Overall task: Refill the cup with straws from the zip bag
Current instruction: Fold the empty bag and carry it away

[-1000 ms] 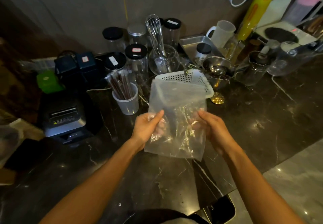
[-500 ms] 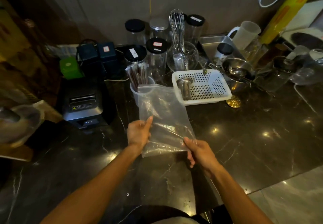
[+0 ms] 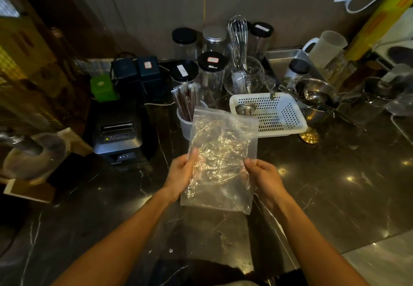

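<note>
Dark marble counter (image 3: 335,185) carries everything I'm working over. The zip bag (image 3: 220,158) is up off it, held between my hands above the middle of the counter, its top edge hanging just in front of the cup (image 3: 185,124). From here the bag reads as empty: clear, crinkled film with glare on it and no straws inside that I can make out. The cup sits toward the back of the counter, beside the white perforated basket (image 3: 271,116), with a bundle of dark wrapped straws (image 3: 186,101) standing in it — so I'd judge the refill essentially done, with only the bag left to put away. My left hand (image 3: 182,174) has its grip pinched on the bag's left edge; my right hand (image 3: 262,175) is clamped on the right edge.
</note>
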